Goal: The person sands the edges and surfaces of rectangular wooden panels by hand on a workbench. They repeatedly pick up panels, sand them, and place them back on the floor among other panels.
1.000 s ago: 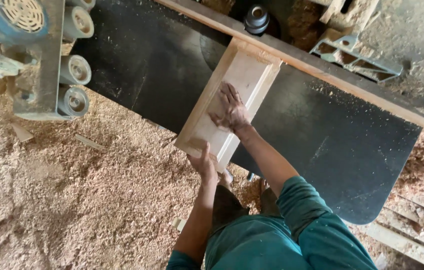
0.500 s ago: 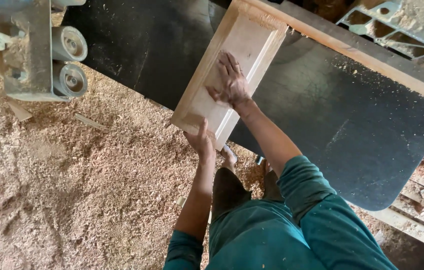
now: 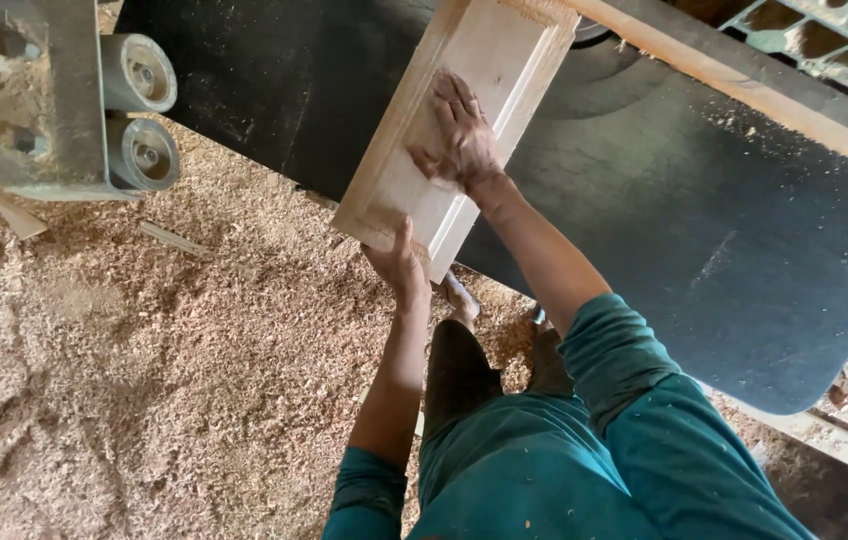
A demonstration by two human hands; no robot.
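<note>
One wooden panel (image 3: 454, 130), one black table (image 3: 704, 250), two grey rollers (image 3: 139, 75), two hands (image 3: 459, 135).

Right hand (image 3: 459, 140): flat, palm down, fingers spread, arm extended. Left hand (image 3: 399, 268): fingers curled, thumb up, forearm straight.

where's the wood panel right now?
Head view, top centre: the panel lies on the black table, its far end at the wooden fence, right hand flat on it, left hand at its near end.

One head-worn camera looks steeply down, close over the black table (image 3: 704, 230).
</note>
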